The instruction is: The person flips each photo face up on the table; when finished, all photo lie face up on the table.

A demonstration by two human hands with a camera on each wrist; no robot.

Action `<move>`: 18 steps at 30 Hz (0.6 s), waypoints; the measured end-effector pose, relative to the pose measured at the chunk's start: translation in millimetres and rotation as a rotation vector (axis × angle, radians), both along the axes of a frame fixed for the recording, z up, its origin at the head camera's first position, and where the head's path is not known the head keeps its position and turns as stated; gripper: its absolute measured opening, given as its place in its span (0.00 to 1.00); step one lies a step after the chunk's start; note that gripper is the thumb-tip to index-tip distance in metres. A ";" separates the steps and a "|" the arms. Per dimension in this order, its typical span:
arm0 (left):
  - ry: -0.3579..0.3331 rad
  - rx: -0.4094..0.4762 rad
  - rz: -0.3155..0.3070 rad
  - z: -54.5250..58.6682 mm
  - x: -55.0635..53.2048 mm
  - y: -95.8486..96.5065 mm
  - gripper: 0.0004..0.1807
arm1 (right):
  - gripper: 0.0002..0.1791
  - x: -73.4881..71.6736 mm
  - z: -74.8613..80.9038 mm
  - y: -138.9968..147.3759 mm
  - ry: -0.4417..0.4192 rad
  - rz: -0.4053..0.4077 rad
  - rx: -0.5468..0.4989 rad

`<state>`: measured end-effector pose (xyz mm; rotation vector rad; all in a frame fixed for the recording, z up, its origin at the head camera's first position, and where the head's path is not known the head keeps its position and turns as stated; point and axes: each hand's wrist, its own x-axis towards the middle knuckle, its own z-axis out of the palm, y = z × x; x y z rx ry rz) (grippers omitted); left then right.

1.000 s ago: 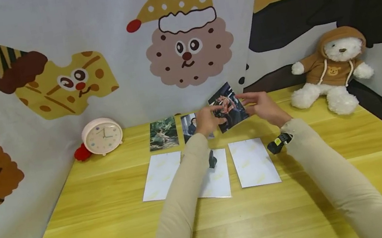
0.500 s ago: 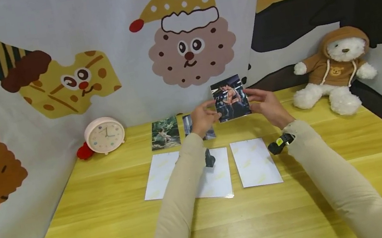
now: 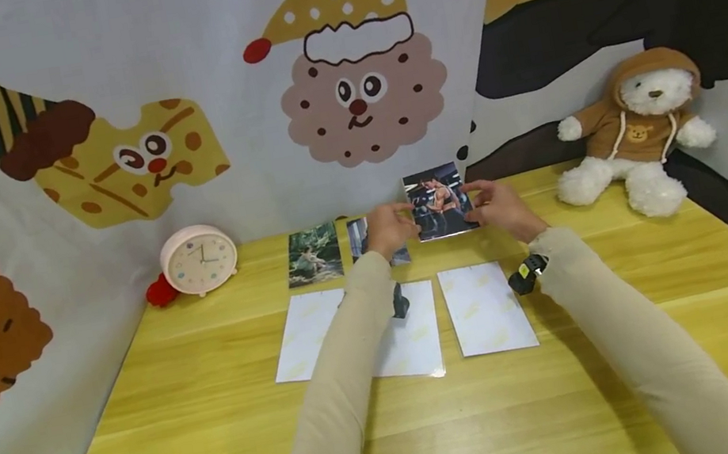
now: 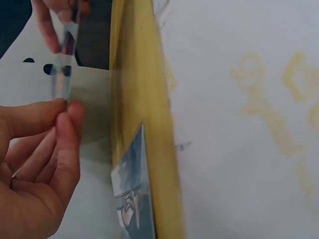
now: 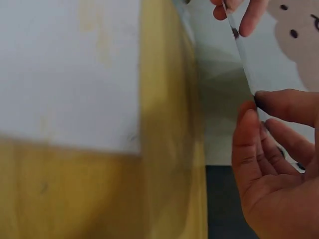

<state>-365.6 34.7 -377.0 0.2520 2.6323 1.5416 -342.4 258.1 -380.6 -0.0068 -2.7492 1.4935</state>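
Upright over the back of the table, a glossy photo print (image 3: 438, 202) of a muscular person in a gym is held between both hands. Its left edge is pinched between thumb and fingers of my left hand (image 3: 388, 229); my right hand (image 3: 504, 207) pinches the right edge. The left wrist view shows the print (image 4: 62, 82) nearly edge-on, above the left hand's fingertips. To the left, a green forest photo (image 3: 312, 256) lies flat. Beside it, another photo (image 3: 356, 238) is partly covered by the left hand.
Three white sheets with faint yellow marks lie in a row: left sheet (image 3: 303, 337), middle sheet (image 3: 415, 339), right sheet (image 3: 486, 311). A pink alarm clock (image 3: 199, 261) and red object (image 3: 160, 291) stand back left, a teddy bear (image 3: 637, 133) back right. A printed cloth (image 3: 244, 199) hangs behind.
The gym photo, tilted one second ago, was straightened and raised by both hands, then lowered slightly toward the table's back edge. The other photos and the sheets stayed put.
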 end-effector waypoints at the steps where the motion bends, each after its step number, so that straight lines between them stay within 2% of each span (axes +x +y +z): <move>1: -0.010 -0.023 0.006 -0.5 0.3 1.2 0.23 | 0.33 -0.8 -1.6 0.8 -0.015 0.007 0.027; 6: -0.039 -0.139 0.014 -2.0 2.6 3.9 0.18 | 0.31 -2.9 -8.5 5.2 -0.047 0.007 0.109; 8: -0.063 -0.162 -0.019 -2.4 3.6 3.8 0.18 | 0.31 -3.4 -10.8 5.6 -0.054 0.003 0.132; 12: -0.162 -0.156 -0.091 -2.2 5.6 3.9 0.19 | 0.32 -5.3 -13.9 5.0 -0.085 0.015 0.193; 14: -0.180 -0.169 -0.112 -1.7 6.3 4.4 0.19 | 0.32 -6.5 -14.0 4.8 -0.094 0.030 0.239; 18: -0.157 -0.189 -0.105 -1.2 6.8 6.1 0.18 | 0.32 -11.3 -13.0 4.0 -0.078 0.068 0.344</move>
